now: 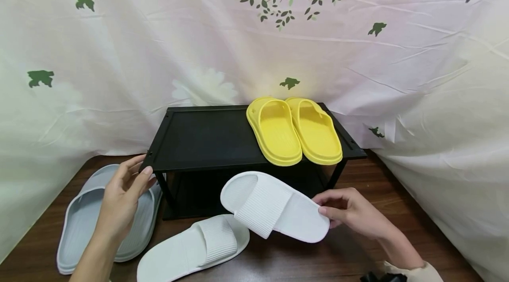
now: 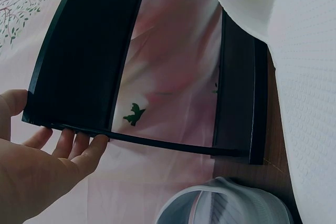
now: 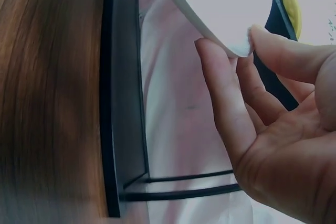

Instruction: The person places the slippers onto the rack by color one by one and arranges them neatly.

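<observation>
With thumb and fingers, my right hand (image 1: 355,211) pinches the edge of a white slipper (image 1: 300,215), which is raised in front of the black shoe rack (image 1: 207,136). The right wrist view shows the thumb on one face of the sole and fingers on the other. At the rack's left front corner my left hand (image 1: 121,198) holds the edge of the top shelf, the thumb above and fingers below in the left wrist view. The other white slipper (image 1: 175,251) lies on the floor before the rack, its toe partly behind the raised one.
Yellow slippers (image 1: 278,136) stand side by side on the right of the top shelf. Left of the rack, grey slippers (image 1: 81,220) lie on the wood floor (image 1: 377,176), partly behind my left hand. A printed curtain (image 1: 119,52) hangs behind and at both sides.
</observation>
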The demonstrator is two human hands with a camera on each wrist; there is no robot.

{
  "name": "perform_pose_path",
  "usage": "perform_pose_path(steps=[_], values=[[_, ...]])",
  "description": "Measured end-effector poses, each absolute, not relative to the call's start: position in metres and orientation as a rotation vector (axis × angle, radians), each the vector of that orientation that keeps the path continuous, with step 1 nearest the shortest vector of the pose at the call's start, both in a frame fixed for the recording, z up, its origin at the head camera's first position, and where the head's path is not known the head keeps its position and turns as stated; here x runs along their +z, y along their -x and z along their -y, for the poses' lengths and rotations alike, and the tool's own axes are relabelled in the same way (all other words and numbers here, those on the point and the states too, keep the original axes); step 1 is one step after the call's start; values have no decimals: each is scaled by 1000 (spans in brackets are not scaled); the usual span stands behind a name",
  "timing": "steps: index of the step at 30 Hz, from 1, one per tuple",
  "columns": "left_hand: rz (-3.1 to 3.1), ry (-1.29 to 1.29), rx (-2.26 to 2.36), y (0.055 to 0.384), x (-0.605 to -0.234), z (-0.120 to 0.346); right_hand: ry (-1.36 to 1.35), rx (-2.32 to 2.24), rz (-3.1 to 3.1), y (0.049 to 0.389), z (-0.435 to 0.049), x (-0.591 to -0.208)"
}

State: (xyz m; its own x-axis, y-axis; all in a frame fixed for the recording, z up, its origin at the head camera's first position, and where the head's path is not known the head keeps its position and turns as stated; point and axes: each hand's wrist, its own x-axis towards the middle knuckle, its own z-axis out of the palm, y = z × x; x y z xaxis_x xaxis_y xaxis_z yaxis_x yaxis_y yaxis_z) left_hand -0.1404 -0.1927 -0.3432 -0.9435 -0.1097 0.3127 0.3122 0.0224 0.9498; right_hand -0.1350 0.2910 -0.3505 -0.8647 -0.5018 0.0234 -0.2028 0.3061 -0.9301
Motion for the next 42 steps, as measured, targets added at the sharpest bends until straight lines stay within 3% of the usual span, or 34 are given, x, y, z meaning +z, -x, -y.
perform_pose_path(steps=[23,42], values=[[1983,221,-2020,141,-344,193,783,-1776,-2159,136,-256,-337],[2004,223,-1989,141,-344,193,676,-1898,-2081,142,-219,-328]])
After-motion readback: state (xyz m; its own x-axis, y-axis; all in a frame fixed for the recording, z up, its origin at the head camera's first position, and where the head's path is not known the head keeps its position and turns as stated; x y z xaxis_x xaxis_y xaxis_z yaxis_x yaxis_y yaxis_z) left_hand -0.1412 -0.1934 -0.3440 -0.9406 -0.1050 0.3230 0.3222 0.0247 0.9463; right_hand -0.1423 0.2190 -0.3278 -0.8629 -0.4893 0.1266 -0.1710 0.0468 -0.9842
